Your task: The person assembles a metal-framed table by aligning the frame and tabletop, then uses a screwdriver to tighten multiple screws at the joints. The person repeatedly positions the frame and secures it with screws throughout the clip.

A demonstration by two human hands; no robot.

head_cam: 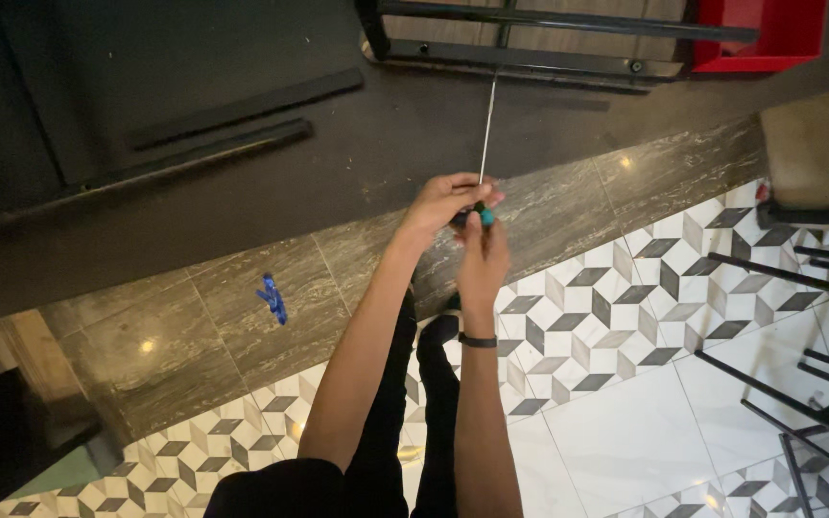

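Note:
Both my hands grip the handle of a long screwdriver. My left hand wraps the black and teal handle from the left. My right hand holds it from below, a black band on that wrist. The thin steel shaft runs straight up from the handle to a black metal frame lying on the dark floor, and its tip meets the frame's lower bar. My legs in black trousers show beneath my arms.
Two loose black bars lie left of the frame. A small blue object rests on the dark marble strip. A red box sits top right, black metal chair legs at right, patterned tiles below.

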